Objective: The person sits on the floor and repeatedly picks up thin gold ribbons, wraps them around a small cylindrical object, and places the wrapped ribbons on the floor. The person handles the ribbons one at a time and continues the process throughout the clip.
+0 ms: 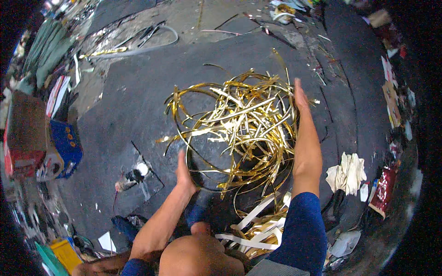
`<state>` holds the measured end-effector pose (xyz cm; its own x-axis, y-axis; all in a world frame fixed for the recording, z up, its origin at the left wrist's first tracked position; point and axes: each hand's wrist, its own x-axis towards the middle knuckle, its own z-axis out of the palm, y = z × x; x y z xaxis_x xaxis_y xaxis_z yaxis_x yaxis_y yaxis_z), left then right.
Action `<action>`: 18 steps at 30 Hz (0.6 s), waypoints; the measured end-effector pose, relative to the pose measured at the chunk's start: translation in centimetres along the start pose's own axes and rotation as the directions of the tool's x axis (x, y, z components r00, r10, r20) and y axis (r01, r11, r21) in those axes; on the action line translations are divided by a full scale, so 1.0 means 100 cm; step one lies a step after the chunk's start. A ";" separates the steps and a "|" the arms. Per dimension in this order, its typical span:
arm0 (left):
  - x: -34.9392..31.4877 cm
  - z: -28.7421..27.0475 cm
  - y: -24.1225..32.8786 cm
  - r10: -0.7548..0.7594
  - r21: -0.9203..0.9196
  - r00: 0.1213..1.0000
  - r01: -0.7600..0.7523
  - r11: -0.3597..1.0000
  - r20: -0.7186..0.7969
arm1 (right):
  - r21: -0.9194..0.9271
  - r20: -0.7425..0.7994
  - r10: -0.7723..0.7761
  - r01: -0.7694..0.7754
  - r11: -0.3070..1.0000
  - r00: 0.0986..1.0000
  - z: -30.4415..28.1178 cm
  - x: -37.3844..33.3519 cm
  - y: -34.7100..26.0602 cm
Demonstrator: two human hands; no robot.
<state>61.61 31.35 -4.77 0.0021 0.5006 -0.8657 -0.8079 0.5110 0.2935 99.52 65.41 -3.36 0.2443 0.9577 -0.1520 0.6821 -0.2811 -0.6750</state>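
Note:
A loose, tangled heap of shiny gold strips (251, 117) lies on the dark floor between my two hands. Along the heap's right side runs my right hand (301, 97), edge-on with its fingers stretched forward. My left hand (185, 174) is at the near left of the heap, beside a curved strip, its fingers also straight and upright. Both hands are open, palms facing the strips from either side. Whether the left palm presses on the strips I cannot tell. Closer to me, white and gold ribbon-like strips (262, 225) lie partly behind my right sleeve.
At the left stand a brown and red box (25, 133) and a blue carton (66, 146). A small black-and-white object (137, 172) lies left of my left hand. Right of my right forearm are a crumpled cream cloth (347, 174) and a dark red packet (383, 191). Scraps litter the far floor.

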 end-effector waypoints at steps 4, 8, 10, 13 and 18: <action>0.025 0.086 0.007 0.128 0.085 0.977 -0.115 0.990 -0.168 | -0.392 0.116 -0.167 0.199 0.898 0.979 0.043 -0.035 -0.017; 0.059 0.083 0.016 0.286 0.199 0.916 -0.236 0.951 -0.283 | -0.272 0.216 -0.243 0.298 0.915 0.946 0.113 -0.151 -0.068; 0.057 0.094 0.002 0.283 0.143 0.949 -0.263 0.954 -0.140 | -0.239 0.300 -0.235 0.312 0.920 0.924 0.133 -0.174 -0.043; 0.030 0.087 -0.001 0.314 0.044 0.949 -0.315 0.948 0.022 | -0.100 0.401 -0.297 0.364 0.926 0.866 0.171 -0.241 -0.033; 0.005 0.064 0.007 0.297 0.220 0.937 -0.334 0.917 0.184 | 0.224 0.101 -0.371 0.342 0.912 0.923 0.162 -0.321 -0.063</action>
<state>64.84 36.41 -2.43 -0.1299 0.7492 -0.6495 -0.6120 0.4548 0.6470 76.21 37.44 -5.91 -0.0973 0.9945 0.0375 0.5513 0.0853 -0.8299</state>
